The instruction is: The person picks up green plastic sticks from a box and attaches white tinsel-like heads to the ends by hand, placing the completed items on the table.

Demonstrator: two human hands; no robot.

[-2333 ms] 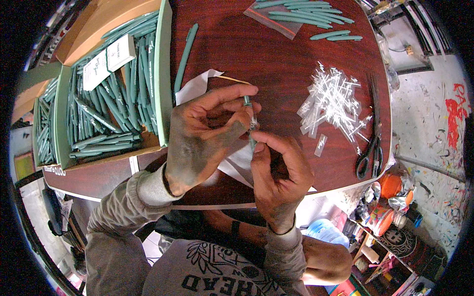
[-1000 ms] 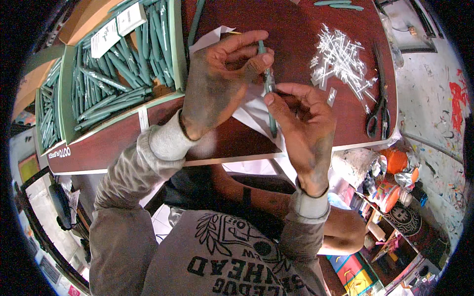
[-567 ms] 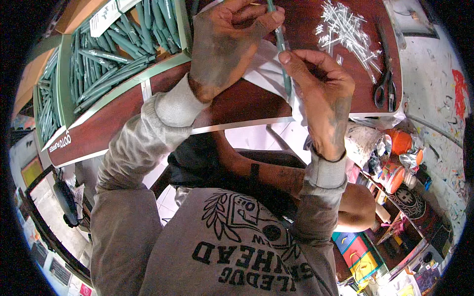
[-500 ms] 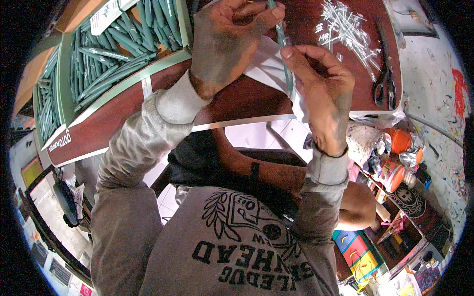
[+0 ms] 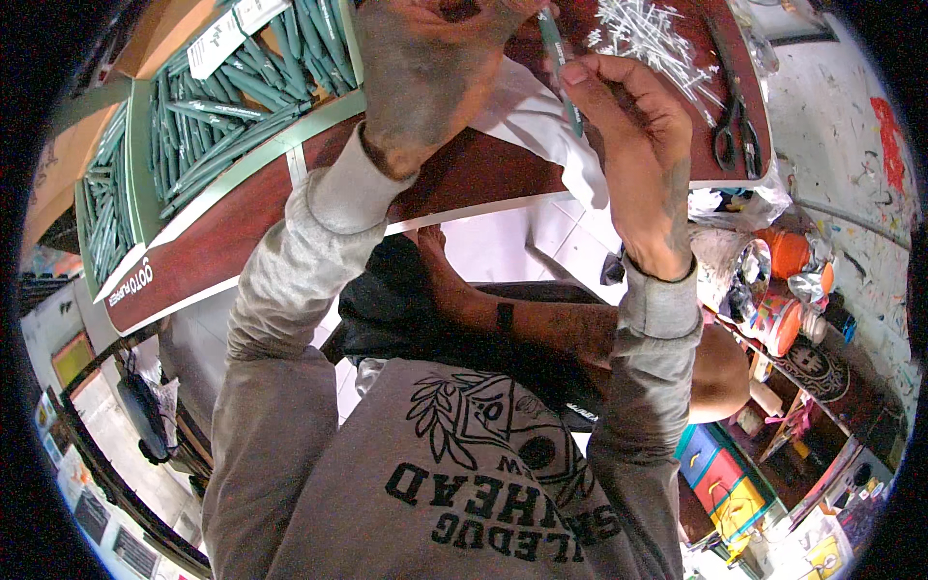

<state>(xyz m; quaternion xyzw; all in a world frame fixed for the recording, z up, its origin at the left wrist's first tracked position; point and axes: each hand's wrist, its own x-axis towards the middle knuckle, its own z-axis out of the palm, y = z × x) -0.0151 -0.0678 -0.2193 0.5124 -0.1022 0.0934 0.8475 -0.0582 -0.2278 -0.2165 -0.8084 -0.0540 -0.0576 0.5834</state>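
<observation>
A dark green pen (image 5: 552,43) is held up over the table, slanting downward to the right. My left hand (image 5: 435,82), partly cut off by the top edge, pinches its upper end. The thumb and fingers of my right hand (image 5: 638,145) close on the pen's middle, leaving the lower end free. Under the hands lies a white cloth or paper (image 5: 527,116) that hangs over the table's front edge. Left of my left hand, an open box (image 5: 142,164) holds many similar green pens (image 5: 217,126).
Thin white plastic pieces (image 5: 667,48) lie piled at the right of the dark red table (image 5: 464,179), beside black scissors (image 5: 735,135). More green pens (image 5: 108,193) fill a compartment at far left. Containers and orange-lidded jars (image 5: 778,256) stand right of the table.
Both hands and the pen have moved up in the picture, and the view has shifted slightly. The pen's printed side now shows near its lower end. Both hands keep their hold.
</observation>
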